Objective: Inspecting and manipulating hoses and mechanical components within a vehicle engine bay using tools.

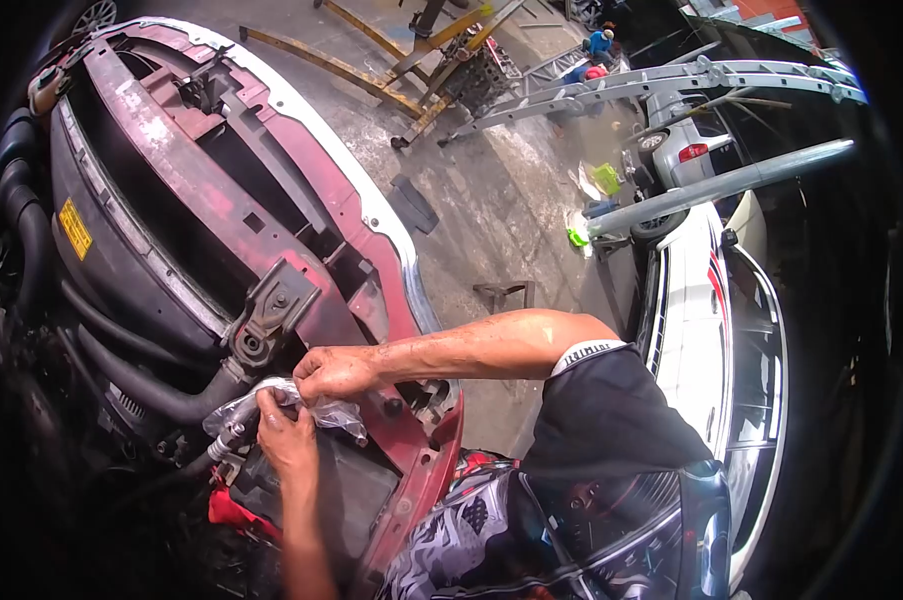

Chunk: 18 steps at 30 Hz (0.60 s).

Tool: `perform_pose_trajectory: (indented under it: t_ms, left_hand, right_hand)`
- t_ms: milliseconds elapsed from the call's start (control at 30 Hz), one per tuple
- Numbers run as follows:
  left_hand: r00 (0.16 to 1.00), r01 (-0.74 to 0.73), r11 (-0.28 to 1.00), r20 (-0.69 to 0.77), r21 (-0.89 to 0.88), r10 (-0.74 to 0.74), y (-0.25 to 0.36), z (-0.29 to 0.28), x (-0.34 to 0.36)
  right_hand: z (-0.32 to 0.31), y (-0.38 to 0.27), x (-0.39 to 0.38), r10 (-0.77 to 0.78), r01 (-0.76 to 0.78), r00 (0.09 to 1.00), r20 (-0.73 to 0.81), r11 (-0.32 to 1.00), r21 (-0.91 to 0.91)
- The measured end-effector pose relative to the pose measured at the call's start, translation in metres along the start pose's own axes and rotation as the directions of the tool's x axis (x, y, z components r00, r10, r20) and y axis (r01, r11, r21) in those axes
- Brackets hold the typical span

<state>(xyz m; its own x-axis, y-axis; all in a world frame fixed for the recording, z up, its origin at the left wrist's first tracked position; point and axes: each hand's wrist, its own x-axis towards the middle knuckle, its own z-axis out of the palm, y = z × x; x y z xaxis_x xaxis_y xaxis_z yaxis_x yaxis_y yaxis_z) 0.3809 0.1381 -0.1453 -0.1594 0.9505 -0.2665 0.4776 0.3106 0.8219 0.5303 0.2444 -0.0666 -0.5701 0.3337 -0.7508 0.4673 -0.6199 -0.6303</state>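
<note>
crumpled clear plastic [341,417] is held just beyond the black box [343,490] in the front of a red car [186,160].
the person's left hand [289,438] curls its fingers nearly closed around it; the right hand [338,373] pinches it, fingertips together; a red piece [233,512] sits left of the box.

The frame [211,190] is dull red with whitish patches. The shroud [121,255] is black with 1 yellow label [75,229]; the hose [136,375] is black, the plastic [343,416] clear and silvery, the cloth [233,510] red. The sleeve [611,415] is black, the car [686,310] white with red striping.
</note>
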Motion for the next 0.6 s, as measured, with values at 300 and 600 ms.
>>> perform_pose_trajectory:
  t_ms: [300, 600]
  left_hand:
    - [0.979, -0.149, 0.984, -0.124, 0.092, 0.16, 0.008, 0.003, -0.001]
    - [0.939, -0.257, 0.965, -0.249, -0.056, 0.235, -0.005, 0.003, -0.011]
  right_hand:
    - [-0.009, -0.059, -0.039, -0.248, 0.221, 0.969, -0.016, 0.891, -0.396]
    - [-0.105, -0.059, -0.173, -0.698, 0.464, 0.135, -0.704, 0.672, -0.577]
